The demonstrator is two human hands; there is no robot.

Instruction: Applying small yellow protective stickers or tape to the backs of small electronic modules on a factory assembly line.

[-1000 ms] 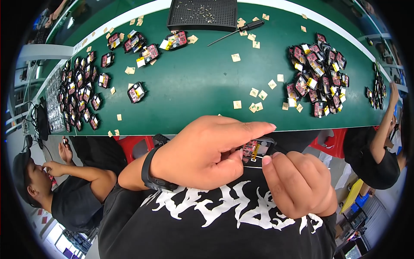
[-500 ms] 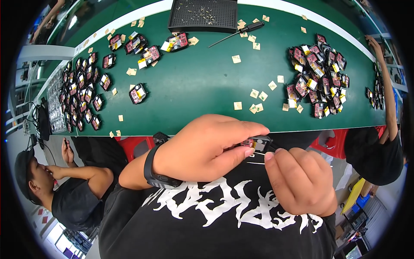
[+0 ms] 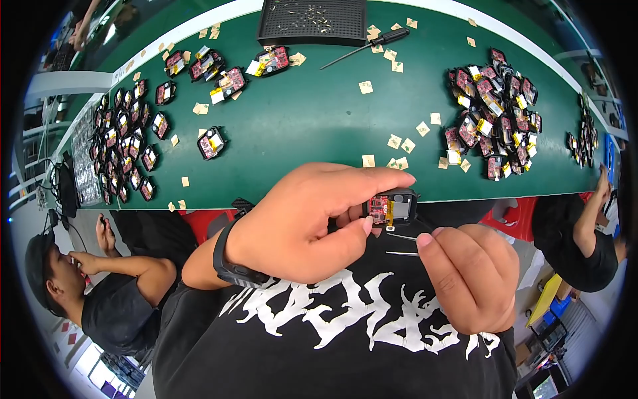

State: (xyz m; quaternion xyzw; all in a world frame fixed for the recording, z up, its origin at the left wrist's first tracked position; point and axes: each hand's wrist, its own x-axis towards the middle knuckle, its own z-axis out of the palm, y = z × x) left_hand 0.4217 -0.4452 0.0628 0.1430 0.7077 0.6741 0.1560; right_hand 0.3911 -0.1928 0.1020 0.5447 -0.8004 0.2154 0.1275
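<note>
Raised slightly, left hand (image 3: 299, 223) fingers pinch the small black module (image 3: 392, 207); right hand (image 3: 468, 276) fingers grip tweezers (image 3: 402, 244)

Bare green strip down the tabletop (image 3: 312, 126) middle, scattered paper squares (image 3: 399, 143), device piles (image 3: 495, 113) crowding right, rows (image 3: 123, 146) crowding left, tray (image 3: 312, 20) blocking the far edge

Left hand (image 3: 299, 223) pinching; right hand (image 3: 468, 276) fisted, close beside.
</note>
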